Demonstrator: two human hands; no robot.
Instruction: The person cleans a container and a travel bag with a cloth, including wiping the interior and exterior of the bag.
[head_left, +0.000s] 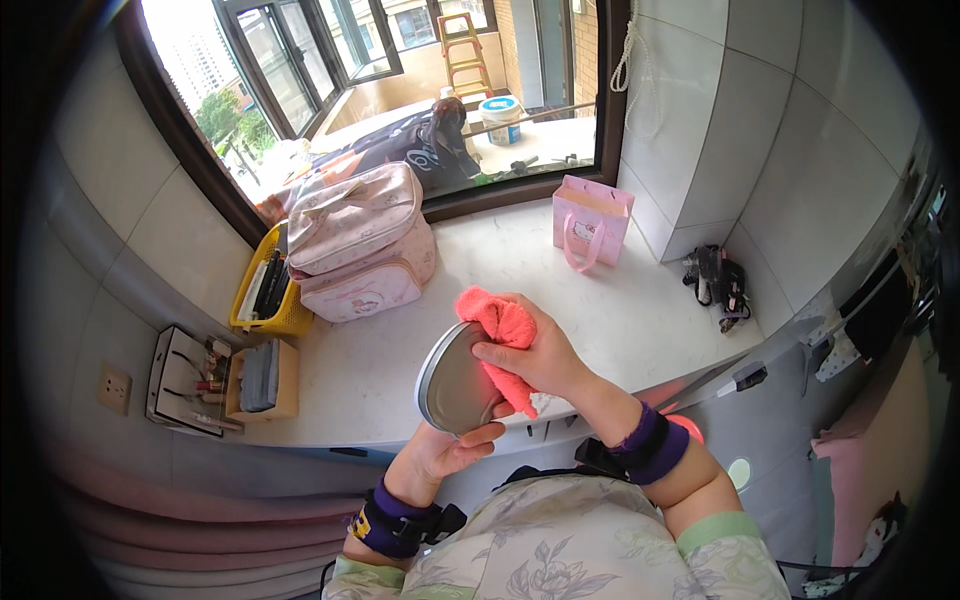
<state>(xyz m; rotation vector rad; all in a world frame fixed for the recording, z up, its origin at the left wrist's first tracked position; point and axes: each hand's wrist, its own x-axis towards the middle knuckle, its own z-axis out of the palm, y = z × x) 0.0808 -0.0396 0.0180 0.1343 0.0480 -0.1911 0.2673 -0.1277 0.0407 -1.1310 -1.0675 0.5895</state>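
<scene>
A round metal lid or shallow tin (459, 382), grey on the side facing me, is tilted above the counter's front edge. My left hand (456, 450) supports it from below at its lower rim. My right hand (534, 349) grips its right side with the thumb over the face and also holds a coral-red cloth (499, 319). The cloth is bunched above the thumb and hangs down beside the rim. Part of the left fingers is hidden behind the tin.
On the white counter (480, 255) stand a pink patterned bag (360, 240), a yellow basket (281, 300), a box with grey cloth (289, 382), an organiser with cosmetics (176, 375), a pink gift bag (592, 217) and a black cabled bundle (716, 281). A window is behind.
</scene>
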